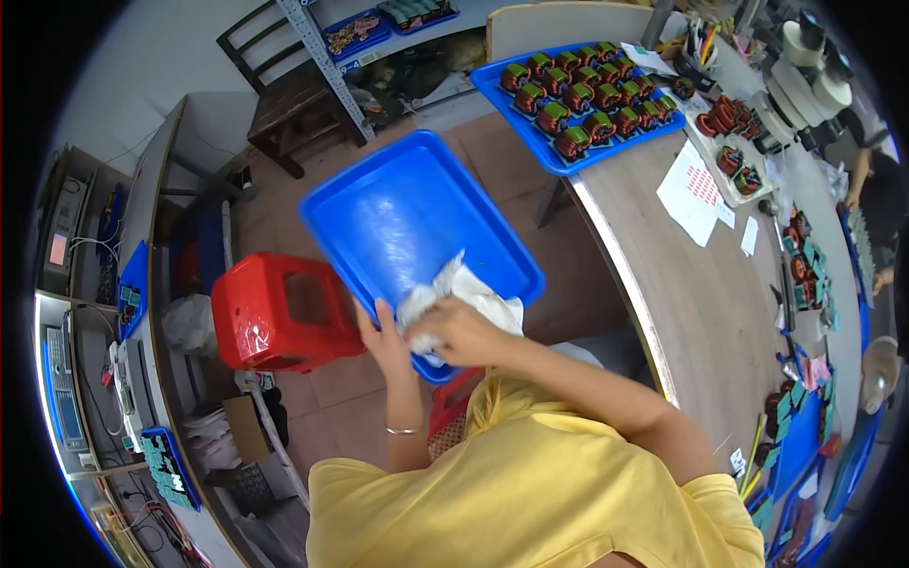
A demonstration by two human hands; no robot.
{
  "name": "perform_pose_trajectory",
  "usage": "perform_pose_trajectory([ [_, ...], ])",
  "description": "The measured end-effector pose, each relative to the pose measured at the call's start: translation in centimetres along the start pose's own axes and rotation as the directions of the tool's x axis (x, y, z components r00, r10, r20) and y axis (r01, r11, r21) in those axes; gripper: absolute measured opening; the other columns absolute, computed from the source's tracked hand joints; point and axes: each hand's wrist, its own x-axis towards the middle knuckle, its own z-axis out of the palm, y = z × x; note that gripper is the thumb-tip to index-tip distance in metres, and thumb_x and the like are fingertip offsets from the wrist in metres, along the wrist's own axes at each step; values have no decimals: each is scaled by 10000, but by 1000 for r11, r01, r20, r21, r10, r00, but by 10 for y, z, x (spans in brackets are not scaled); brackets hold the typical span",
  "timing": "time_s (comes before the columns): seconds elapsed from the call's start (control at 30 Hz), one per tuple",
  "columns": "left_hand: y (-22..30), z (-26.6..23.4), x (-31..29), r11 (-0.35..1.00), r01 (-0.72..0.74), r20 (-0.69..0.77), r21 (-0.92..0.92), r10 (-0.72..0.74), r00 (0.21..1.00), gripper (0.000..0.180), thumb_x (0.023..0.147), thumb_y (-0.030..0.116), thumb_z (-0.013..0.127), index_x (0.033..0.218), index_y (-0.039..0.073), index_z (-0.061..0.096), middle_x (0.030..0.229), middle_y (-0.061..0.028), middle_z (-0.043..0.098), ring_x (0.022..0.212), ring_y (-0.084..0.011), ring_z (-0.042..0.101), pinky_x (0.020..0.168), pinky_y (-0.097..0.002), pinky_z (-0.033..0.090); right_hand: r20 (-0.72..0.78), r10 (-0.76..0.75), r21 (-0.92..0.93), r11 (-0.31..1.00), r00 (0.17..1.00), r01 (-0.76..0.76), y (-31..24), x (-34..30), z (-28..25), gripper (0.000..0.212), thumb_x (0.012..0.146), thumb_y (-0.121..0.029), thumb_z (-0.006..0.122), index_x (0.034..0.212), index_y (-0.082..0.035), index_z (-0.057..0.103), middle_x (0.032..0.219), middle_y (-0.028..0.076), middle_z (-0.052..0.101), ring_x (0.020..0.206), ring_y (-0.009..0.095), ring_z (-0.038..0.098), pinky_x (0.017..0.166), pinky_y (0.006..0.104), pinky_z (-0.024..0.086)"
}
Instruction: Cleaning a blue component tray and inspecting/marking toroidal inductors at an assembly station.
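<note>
A blue plastic tray [379,204] is held up in front of me, tilted, with bare plastic showing across most of its inside. My left hand [383,339] grips its near left rim, thumb over the edge and the other fingers mostly hidden behind. Bunched in my right hand [453,331] is a white cloth [478,292], pressed against the tray's inside near the close end. The cloth's loose part spreads to the right of my fingers.
A red plastic stool [270,312] stands to the left. On the wooden workbench [701,312] at right, another blue tray [568,166] holds many wound copper coils. Papers [691,194] lie beside it. A wooden chair [284,104] is at the back left; another person's hand [882,280] shows far right.
</note>
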Motion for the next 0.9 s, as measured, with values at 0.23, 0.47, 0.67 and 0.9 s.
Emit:
perform_pose_trajectory([
  [0.23, 41, 4, 13, 997, 36, 3, -62, -36, 999, 425, 918, 129, 482, 1299, -26, 374, 1209, -125, 494, 1042, -174, 489, 902, -282, 380, -197, 69, -373, 917, 978, -140, 96, -66, -26, 288, 571, -4, 544, 799, -124, 673, 817, 60, 644, 836, 267, 532, 759, 398, 395],
  [0.47, 28, 24, -13, 969, 45, -70, -244, -64, 995, 432, 944, 170, 433, 1326, 0, 326, 1267, -121, 439, 1076, -184, 477, 926, -299, 382, -472, 225, 87, 974, 852, -209, 10, -4, -11, 475, 661, 58, 510, 1125, -33, 556, 1138, 169, 556, 1109, 309, 486, 950, 405, 362],
  [0.67, 39, 45, -28, 969, 64, 17, -240, -62, 998, 433, 933, 92, 425, 1331, -25, 301, 1285, -127, 412, 1124, -203, 441, 963, -306, 336, -381, -278, -240, 951, 882, 196, 57, 27, 5, 441, 696, -8, 546, 1131, -82, 543, 1205, 84, 526, 1111, 275, 479, 953, 450, 356],
  [0.9, 56, 30, -61, 987, 120, 130, -103, -106, 986, 628, 737, -95, 430, 1344, -21, 284, 1231, -145, 453, 1053, -227, 490, 934, -317, 374, -353, -301, -399, 905, 886, 149, 2, 86, -73, 432, 690, -90, 601, 1116, -116, 539, 1209, 23, 523, 1030, 244, 495, 902, 374, 373],
])
